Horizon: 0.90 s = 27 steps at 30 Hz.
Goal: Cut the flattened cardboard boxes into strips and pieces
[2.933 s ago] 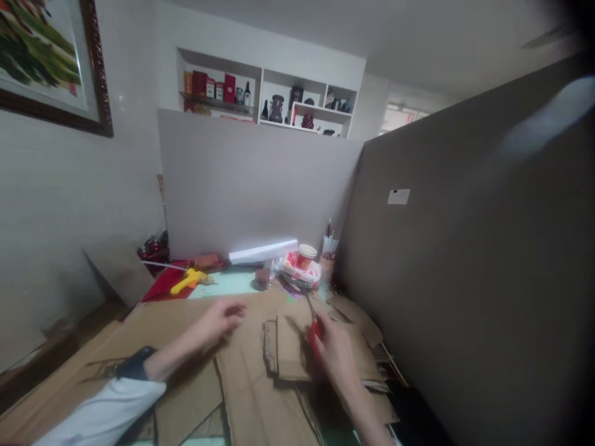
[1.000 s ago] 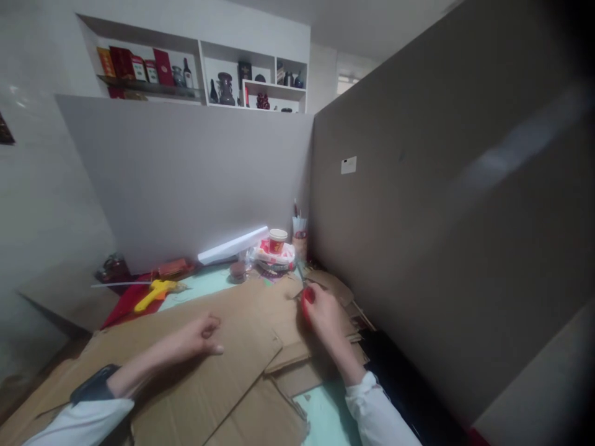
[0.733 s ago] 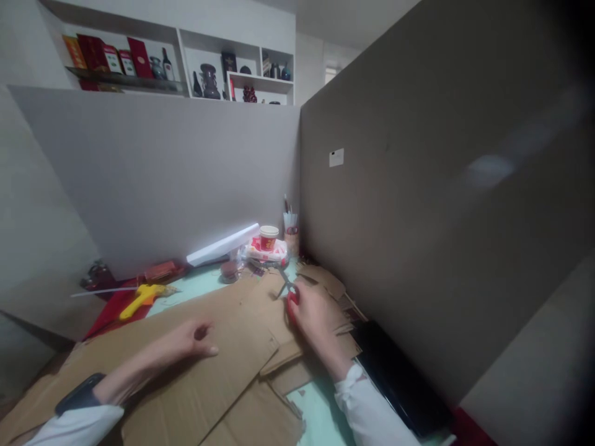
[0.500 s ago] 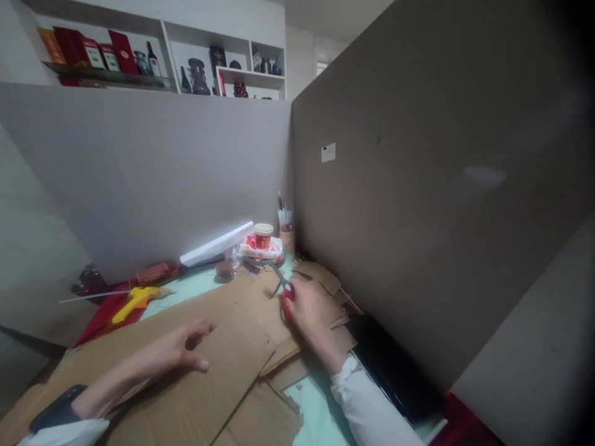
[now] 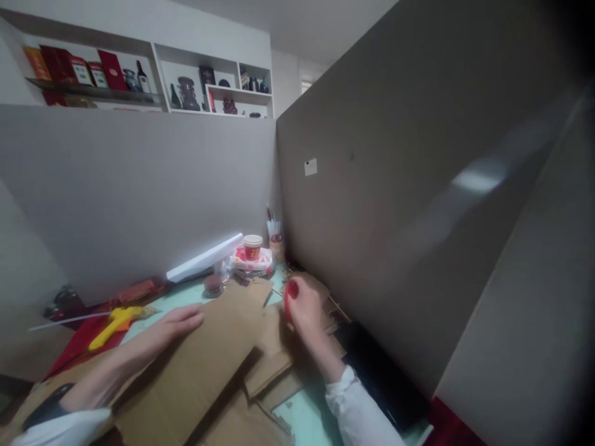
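My left hand (image 5: 183, 320) grips the upper left edge of a large brown cardboard sheet (image 5: 204, 365), which is tilted up off the pile. My right hand (image 5: 304, 308) is closed around red-handled scissors (image 5: 291, 296), to the right of the sheet; their blades are mostly hard to make out. Beneath and beside the sheet lie more cardboard pieces (image 5: 274, 337), some with ragged edges, on a pale green table surface (image 5: 307, 406).
A yellow glue gun (image 5: 114, 325) lies at the left on red material. Toward the back are a white roll (image 5: 204, 259), a paper cup (image 5: 253, 248) and a pen holder (image 5: 276, 244). A black glossy object (image 5: 383, 375) is at the right, beside the grey partition (image 5: 395, 217).
My left hand has moved up and left and taken hold of the cardboard sheet, which is now lifted and tilted. The scissors in my right hand have turned. The camera view has shifted.
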Tool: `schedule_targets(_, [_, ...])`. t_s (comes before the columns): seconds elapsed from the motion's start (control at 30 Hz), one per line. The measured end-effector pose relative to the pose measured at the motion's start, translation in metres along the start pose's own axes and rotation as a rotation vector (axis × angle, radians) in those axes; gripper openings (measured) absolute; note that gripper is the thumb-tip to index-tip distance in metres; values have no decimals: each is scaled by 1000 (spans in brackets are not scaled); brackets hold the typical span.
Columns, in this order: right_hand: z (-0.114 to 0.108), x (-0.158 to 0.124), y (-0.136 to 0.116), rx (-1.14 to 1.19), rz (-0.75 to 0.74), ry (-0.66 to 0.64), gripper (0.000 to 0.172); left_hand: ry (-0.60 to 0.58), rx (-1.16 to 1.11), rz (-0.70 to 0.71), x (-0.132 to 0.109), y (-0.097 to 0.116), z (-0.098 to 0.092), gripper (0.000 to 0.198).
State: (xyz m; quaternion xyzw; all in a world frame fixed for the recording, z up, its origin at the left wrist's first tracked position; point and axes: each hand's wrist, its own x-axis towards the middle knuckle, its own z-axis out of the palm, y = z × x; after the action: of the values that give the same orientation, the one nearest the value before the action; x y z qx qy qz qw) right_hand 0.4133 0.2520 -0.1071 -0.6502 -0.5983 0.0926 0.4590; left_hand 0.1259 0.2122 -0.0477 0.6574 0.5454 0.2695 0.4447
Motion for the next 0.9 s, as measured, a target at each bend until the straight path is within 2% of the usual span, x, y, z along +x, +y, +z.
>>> schedule_targets(0.07, [-8, 3, -2, 70, 26, 68, 25, 13, 28, 46, 22, 17, 15, 42])
schedule_targets(0.13, [-15, 5, -2, 128, 46, 117, 25, 12, 60, 106, 53, 23, 34, 36])
schedule_targets(0.27, [-29, 11, 10, 164, 108, 213, 32, 45, 119, 176, 112, 12, 59, 31])
schedule_targets(0.37, [-38, 19, 21, 130, 143, 248, 39, 58, 133, 194, 127, 2, 58, 33])
schedule_targets(0.43, [-36, 21, 26, 93, 119, 174, 38, 62, 143, 204, 122, -1, 47, 33])
schedule_targets(0.5, [-26, 19, 26, 48, 60, 28, 29, 79, 171, 207, 107, -6, 32, 33])
schedule_targets(0.6, [-6, 9, 23, -20, -39, -168, 17, 120, 262, 165, 71, -21, 6, 32])
schedule_targets(0.67, [5, 2, 22, -47, -78, -225, 16, 131, 339, 113, 41, -36, -4, 32])
schedule_targets(0.73, [11, 0, 24, -54, -86, -246, 18, 137, 387, 48, 11, -51, -3, 38])
schedule_targets(0.8, [15, 3, 30, -44, -59, -256, 19, 119, 400, 11, -14, -62, 6, 47])
schedule_targets(0.9, [18, 13, 45, -8, 14, -249, 19, 81, 372, 20, -38, -68, 20, 61])
